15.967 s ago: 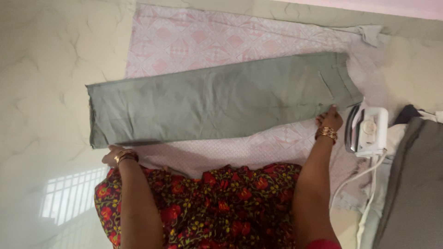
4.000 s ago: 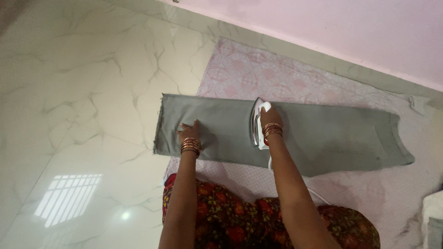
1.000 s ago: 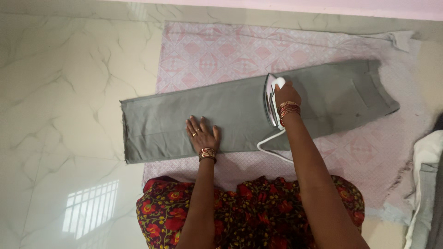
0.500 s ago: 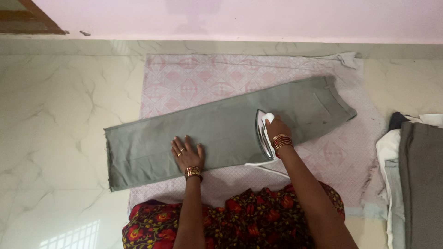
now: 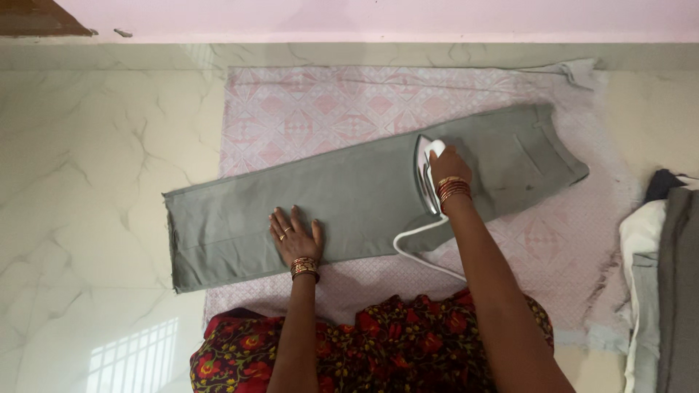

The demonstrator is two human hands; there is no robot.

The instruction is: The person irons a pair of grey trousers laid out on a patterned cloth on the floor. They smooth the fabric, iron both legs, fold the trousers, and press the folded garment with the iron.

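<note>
Trousers [image 5: 349,200] in grey-green lie flat across a pink patterned cloth [image 5: 320,109] on the marble floor [image 5: 87,160], their long axis running from hem at the left to waistband at the upper right. The right hand [image 5: 445,164], fingers wrapped around the handle, holds a white electric iron [image 5: 428,175] near the garment's middle, the waistband end lying beyond it to the right. The left hand [image 5: 295,236] rests flat on the leg toward the hem, fingers spread, with the iron's white cord [image 5: 415,244] looping between the arms.
</note>
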